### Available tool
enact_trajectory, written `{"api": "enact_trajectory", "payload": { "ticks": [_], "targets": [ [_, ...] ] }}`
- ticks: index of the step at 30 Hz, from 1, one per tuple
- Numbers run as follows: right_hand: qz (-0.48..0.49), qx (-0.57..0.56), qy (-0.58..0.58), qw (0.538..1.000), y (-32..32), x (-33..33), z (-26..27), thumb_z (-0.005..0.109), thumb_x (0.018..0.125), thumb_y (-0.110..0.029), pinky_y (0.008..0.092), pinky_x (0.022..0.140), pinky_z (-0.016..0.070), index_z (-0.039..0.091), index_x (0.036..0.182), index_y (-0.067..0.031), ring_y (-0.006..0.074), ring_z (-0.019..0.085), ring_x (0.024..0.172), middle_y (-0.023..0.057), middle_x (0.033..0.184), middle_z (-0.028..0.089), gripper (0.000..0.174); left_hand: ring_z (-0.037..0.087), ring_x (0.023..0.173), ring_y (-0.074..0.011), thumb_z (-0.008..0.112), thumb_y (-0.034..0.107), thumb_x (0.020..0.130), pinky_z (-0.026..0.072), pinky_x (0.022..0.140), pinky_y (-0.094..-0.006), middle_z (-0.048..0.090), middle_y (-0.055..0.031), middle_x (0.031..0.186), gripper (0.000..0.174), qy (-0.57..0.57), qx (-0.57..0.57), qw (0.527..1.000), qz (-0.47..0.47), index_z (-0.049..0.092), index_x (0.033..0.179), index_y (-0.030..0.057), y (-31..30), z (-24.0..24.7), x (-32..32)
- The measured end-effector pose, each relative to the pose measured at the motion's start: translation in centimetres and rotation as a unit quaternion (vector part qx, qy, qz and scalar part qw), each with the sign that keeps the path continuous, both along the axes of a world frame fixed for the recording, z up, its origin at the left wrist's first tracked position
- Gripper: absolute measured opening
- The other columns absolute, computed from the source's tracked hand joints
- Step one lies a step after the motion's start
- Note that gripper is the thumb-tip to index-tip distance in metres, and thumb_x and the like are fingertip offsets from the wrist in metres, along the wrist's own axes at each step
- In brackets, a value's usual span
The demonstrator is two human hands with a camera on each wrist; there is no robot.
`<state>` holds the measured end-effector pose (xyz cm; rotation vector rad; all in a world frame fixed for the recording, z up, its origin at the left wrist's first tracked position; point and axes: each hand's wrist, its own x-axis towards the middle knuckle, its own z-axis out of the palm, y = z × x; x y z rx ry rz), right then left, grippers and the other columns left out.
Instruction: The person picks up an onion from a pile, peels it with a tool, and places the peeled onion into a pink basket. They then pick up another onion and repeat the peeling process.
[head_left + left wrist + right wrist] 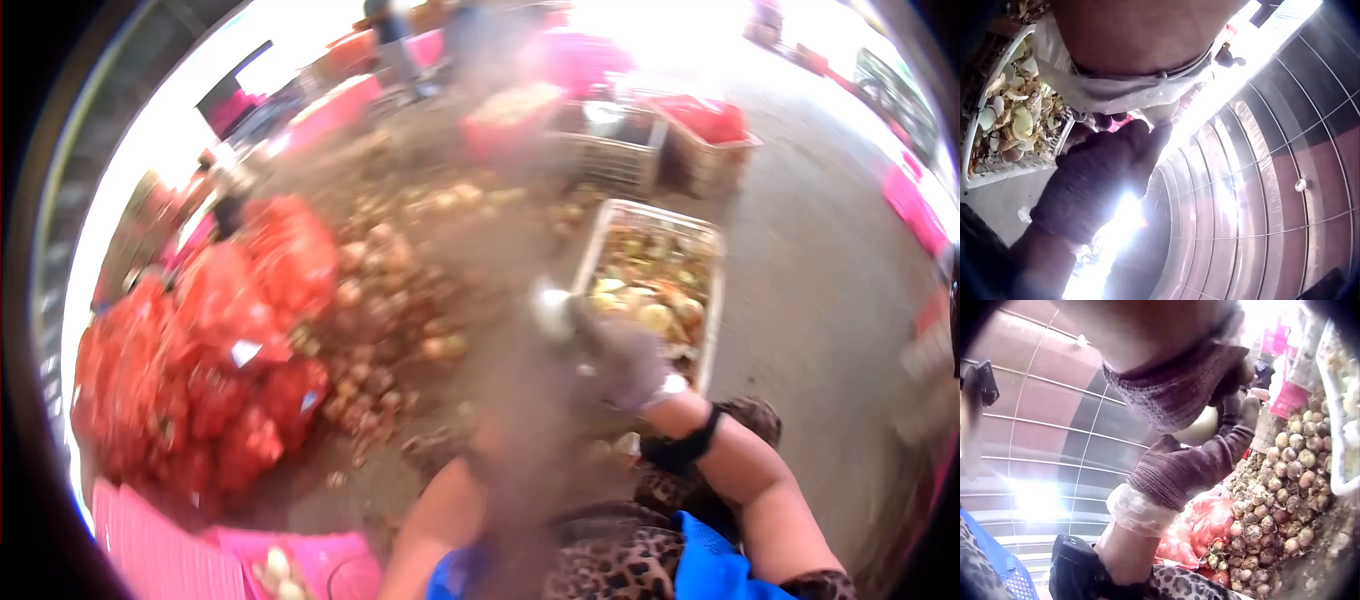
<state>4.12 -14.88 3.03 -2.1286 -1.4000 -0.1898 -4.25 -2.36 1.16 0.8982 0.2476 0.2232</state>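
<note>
A pale peeled-looking onion (pixel 1161 112) (pixel 1202 427) lies between the two gloved hands. The left hand (pixel 1191 456), in a purple knit glove with a clear plastic cuff, grips it from beneath in the right wrist view. The right hand (pixel 1100 178) is close against the onion in the left wrist view, its fingers bent; whether it also holds something is hidden. In the head view the gloved right hand (pixel 625 368) is beside a crate of peelings, and blur covers the left hand.
A white-rimmed crate (pixel 716 300) holds onion pieces and skins. Loose onions (pixel 375 330) cover the floor beside red mesh sacks (pixel 215 350). Pink containers (pixel 165 540) are at the lower left, and more crates (pixel 620 160) stand ahead.
</note>
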Motion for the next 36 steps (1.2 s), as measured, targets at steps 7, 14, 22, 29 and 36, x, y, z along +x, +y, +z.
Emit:
{"api": "enact_trajectory", "payload": {
  "ticks": [7, 14, 22, 29, 36],
  "targets": [
    [-0.093, 0.295, 0.365, 0.878, 1.8, 8.3, -5.2, 0.041, 0.099, -0.027, 0.0283, 0.069, 0.0469, 0.055, 0.126, -0.002, 0.0146, 0.056, 0.083, 0.0089, 0.113, 0.058, 0.039, 0.059, 0.08, -0.0225, 0.063, 0.068, 0.073, 0.0543, 0.067, -0.0387, 0.06, -0.0116, 0.093, 0.066, -0.156, -0.301, 0.922, 0.186, 0.056, 0.103, 0.0092, 3.5, 1.5, -3.1],
    [-0.098, 0.234, 0.522, 0.814, -1.3, 8.1, -8.4, 0.047, 0.094, -0.021, 0.0281, 0.059, 0.0437, 0.052, 0.128, -0.0008, 0.0142, 0.052, 0.068, 0.0049, 0.092, 0.054, 0.04, 0.06, 0.079, -0.021, 0.062, 0.051, 0.085, 0.0535, 0.072, -0.0345, 0.062, -0.0074, 0.094, 0.046, -0.166, -0.032, 0.832, 0.528, 0.056, 0.107, 0.0106, 12.9, 1.9, -34.0],
    [-0.099, 0.19, 0.56, 0.801, -3.4, 8.5, -8.9, 0.055, 0.089, -0.014, 0.0279, 0.049, 0.04, 0.049, 0.131, 0.0006, 0.0137, 0.047, 0.052, 0.0003, 0.068, 0.05, 0.045, 0.059, 0.089, -0.0214, 0.058, 0.027, 0.09, 0.049, 0.08, -0.0307, 0.062, -0.0084, 0.101, 0.033, 0.444, 0.429, 0.313, 0.722, 0.055, 0.111, 0.0013, 11.9, 1.1, -63.8],
    [-0.18, 0.076, 0.505, 0.841, 0.1, 3.9, -3.1, 0.057, 0.087, -0.009, 0.0225, 0.038, 0.0274, 0.04, 0.14, -0.0011, 0.0058, 0.036, 0.042, -0.0064, 0.057, 0.04, 0.056, 0.055, 0.097, -0.0194, 0.059, 0.017, 0.088, 0.0439, 0.089, -0.0325, 0.06, -0.0082, 0.107, 0.031, 0.313, 0.37, 0.523, 0.701, 0.057, 0.114, -0.0001, 23.8, -9.5, -65.5],
    [-0.233, -0.042, 0.436, 0.868, 2.7, 7.3, -4.9, 0.056, 0.084, -0.007, 0.0205, 0.044, 0.0327, 0.051, 0.131, -0.001, 0.0041, 0.04, 0.048, -0.0041, 0.06, 0.047, 0.048, 0.061, 0.098, -0.0236, 0.072, 0.032, 0.078, 0.0482, 0.085, -0.0342, 0.064, -0.0145, 0.108, 0.046, 0.459, 0.464, 0.696, 0.299, 0.061, 0.112, 0.0025, 30.5, -19.0, -20.6]
  ]
}}
